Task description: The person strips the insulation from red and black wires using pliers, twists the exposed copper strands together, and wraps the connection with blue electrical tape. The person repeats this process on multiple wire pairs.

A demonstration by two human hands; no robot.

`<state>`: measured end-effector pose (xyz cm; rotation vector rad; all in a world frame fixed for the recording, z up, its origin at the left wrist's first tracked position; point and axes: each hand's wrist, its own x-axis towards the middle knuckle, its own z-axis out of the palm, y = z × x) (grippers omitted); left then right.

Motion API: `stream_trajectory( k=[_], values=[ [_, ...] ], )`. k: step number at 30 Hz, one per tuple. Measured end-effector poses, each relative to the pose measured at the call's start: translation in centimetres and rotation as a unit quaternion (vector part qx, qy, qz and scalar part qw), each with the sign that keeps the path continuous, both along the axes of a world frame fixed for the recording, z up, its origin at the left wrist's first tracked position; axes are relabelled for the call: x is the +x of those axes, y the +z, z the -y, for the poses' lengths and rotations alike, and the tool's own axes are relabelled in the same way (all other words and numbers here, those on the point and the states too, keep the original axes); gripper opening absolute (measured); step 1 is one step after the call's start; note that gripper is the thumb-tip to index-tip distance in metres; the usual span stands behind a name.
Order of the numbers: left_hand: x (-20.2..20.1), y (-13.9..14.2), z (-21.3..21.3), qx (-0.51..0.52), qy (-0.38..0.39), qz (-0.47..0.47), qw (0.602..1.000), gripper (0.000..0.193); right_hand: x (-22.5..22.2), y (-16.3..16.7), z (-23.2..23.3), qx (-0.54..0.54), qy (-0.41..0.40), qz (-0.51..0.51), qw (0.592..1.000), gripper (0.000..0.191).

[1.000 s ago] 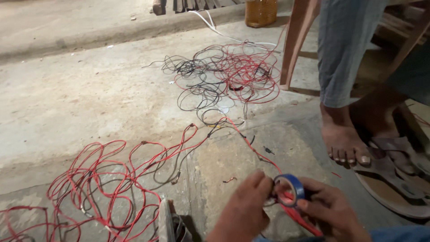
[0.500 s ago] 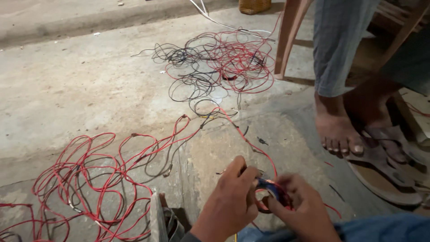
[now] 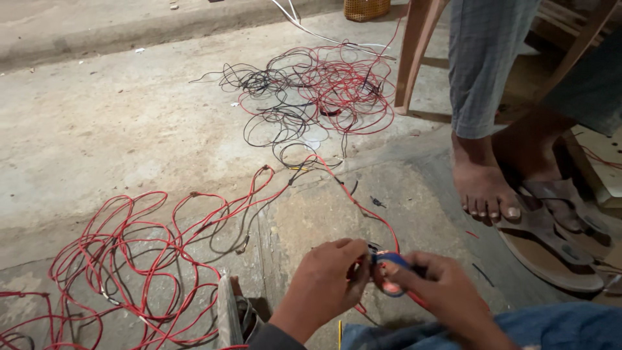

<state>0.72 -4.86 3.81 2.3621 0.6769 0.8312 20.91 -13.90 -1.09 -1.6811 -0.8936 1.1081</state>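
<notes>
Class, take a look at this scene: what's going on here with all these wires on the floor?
A person crouched over a concrete floor holds a roll of blue tape in the right hand, while the left hand pinches a red wire against it. Tangled red and black wires sprawl across the floor. Another person's bare foot stands nearby beside a sandal.

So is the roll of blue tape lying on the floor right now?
No, the roll of blue tape is off the concrete floor, held between the left hand and the right hand.
</notes>
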Motion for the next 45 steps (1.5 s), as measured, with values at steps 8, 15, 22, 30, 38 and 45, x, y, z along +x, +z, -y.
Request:
stream_trajectory(
  k=[8,15,22,30,38,45],
  values=[
    [0.3,2.9,1.2,0.001,-0.084,0.043,0.996,0.013,2.7,5.0,2.3,0.177,0.12,-0.259,0.942,0.065],
    [-0.8,4.4,1.5,-0.184,-0.068,0.021,0.98,0.016,-0.5,2.8,1.6,0.175,0.162,0.062,0.969,0.058],
    [0.3,2.3,1.2,-0.077,0.011,-0.016,0.997,0.017,-2.6,2.9,0.9,0.006,-0.08,0.186,0.979,0.037],
    [0.3,1.6,1.0,-0.06,-0.058,0.092,0.992,0.006,-2.0,4.5,1.7,0.163,-0.019,0.462,0.872,0.027],
    [0.8,1.7,0.1,-0.097,-0.049,0.066,0.992,0.012,2.0,5.0,1.8,0.0,0.082,-0.082,0.993,0.04],
    [0.5,3.0,2.7,-0.089,-0.123,0.127,0.98,0.019,2.6,3.8,1.8,0.14,0.124,-0.087,0.979,0.051]
  ],
)
